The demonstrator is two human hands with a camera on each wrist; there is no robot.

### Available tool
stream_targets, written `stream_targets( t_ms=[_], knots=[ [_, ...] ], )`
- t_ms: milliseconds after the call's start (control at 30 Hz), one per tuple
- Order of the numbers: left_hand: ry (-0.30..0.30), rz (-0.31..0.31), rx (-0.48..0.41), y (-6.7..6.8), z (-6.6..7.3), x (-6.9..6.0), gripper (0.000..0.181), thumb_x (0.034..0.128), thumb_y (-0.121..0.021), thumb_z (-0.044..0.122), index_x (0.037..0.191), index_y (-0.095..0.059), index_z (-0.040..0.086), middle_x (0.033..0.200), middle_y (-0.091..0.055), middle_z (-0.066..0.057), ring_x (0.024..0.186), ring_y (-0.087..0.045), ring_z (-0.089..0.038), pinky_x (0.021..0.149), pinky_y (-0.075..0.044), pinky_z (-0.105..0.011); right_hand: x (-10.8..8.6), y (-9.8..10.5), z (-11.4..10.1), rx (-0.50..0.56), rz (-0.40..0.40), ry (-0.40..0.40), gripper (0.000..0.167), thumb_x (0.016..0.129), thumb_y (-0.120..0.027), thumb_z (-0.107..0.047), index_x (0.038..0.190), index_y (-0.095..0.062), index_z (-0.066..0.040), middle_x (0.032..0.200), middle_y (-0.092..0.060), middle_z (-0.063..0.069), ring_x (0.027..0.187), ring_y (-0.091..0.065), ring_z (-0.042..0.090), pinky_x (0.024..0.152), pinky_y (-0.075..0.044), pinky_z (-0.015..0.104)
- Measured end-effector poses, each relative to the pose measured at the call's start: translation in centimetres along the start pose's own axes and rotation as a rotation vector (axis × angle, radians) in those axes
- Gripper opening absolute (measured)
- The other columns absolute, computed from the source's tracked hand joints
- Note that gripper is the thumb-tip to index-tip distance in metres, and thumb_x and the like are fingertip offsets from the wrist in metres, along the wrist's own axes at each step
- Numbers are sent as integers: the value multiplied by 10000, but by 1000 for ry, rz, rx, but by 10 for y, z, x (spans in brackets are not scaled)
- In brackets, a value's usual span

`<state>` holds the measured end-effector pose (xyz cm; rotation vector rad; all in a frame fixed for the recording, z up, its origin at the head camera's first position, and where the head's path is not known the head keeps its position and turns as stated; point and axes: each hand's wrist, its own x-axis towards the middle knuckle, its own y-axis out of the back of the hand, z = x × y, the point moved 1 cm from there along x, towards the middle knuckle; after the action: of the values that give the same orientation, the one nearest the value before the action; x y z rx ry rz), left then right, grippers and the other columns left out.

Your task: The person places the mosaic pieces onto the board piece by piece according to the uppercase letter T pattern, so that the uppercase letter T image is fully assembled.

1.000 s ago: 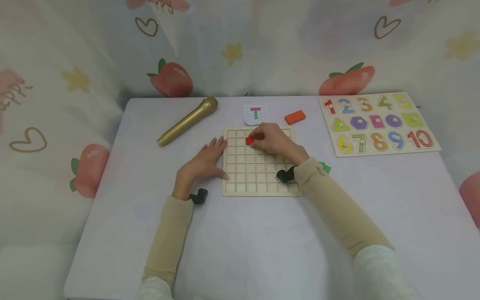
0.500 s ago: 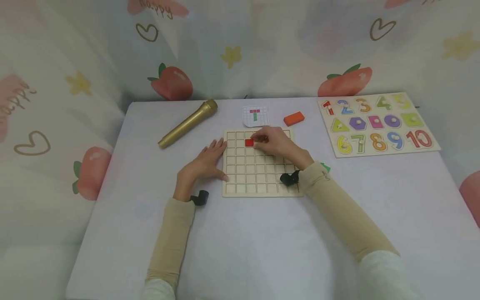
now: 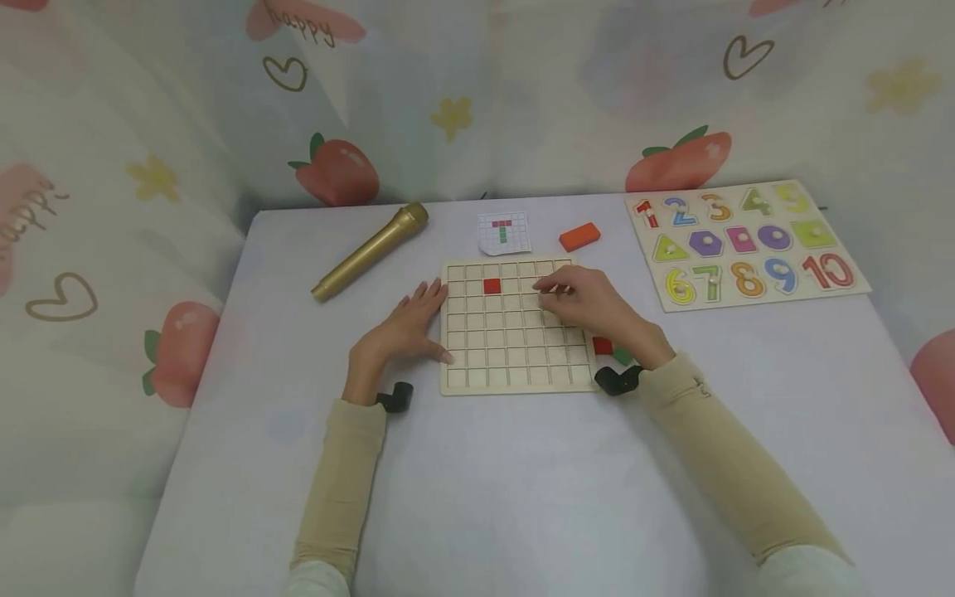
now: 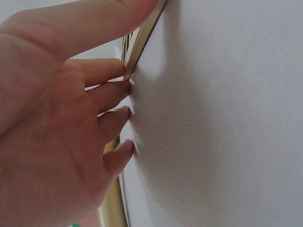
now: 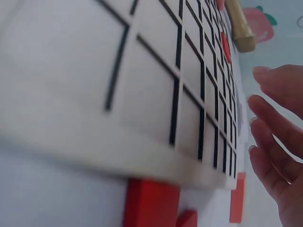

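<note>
A wooden grid board (image 3: pixel 515 338) lies flat, with one red square tile (image 3: pixel 492 286) in its second row. At the board's left edge rests the left hand (image 3: pixel 403 333), fingers spread; the left wrist view shows the thumb and fingertips by the board's edge (image 4: pixel 142 40). Over the right part of the grid hovers the right hand (image 3: pixel 589 305), its fingers slightly bent and apart with nothing between them in the right wrist view. Red pieces (image 5: pixel 154 203) lie beside the board's right edge, near a green piece (image 3: pixel 622 356).
Behind the board lie a card (image 3: pixel 503 240) with a red and green T pattern and an orange block (image 3: pixel 579 237). A gold microphone (image 3: pixel 370 251) is at the back left. A number and shape puzzle (image 3: pixel 746 245) lies at the right.
The right hand has let go of the red tile and moved right, away from it. Red and green pieces by the board's right edge have come into view. The left hand stays put.
</note>
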<state>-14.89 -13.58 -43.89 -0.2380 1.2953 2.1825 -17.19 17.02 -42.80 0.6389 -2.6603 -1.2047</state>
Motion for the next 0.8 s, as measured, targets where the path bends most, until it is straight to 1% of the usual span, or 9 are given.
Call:
stream_targets(
  t_ms=[233, 467, 633, 800],
  knots=[
    [-16, -1, -3, 1, 1, -1, 1196, 810, -883, 326, 1660, -79, 78, 1744, 22, -84, 1614, 76, -272, 1324, 9, -455, -31, 10, 12, -26, 38, -4, 301, 946, -710, -117, 1233, -730, -28, 1140, -723, 134, 1009, -617, 289, 880, -519, 429],
    [-21, 8, -3, -2, -2, -1, 1199, 808, -882, 336, 1658, -79, 70, 1743, 23, -94, 1613, 76, -281, 1323, 12, -466, -56, 15, 30, -70, 47, -3, 332, 923, -752, -104, 1244, -719, -28, 1138, -727, 143, 973, -618, 285, 843, -558, 438],
    [-28, 1, 2, -3, -3, 0, 1190, 823, -868, 340, 1659, -64, 76, 1743, 38, -88, 1612, 87, -279, 1322, 18, -462, -71, 19, 40, -79, 24, -28, 358, 915, -770, -119, 1257, -708, -32, 1154, -719, 138, 996, -609, 277, 888, -551, 465],
    [-22, -1, 7, -4, -2, 1, 1186, 830, -863, 334, 1661, -54, 82, 1743, 45, -82, 1611, 93, -276, 1322, 21, -460, -80, 23, 48, -78, 28, -18, 347, 913, -772, -105, 1249, -711, -47, 1181, -719, 127, 1031, -630, 271, 930, -559, 485]
  ],
)
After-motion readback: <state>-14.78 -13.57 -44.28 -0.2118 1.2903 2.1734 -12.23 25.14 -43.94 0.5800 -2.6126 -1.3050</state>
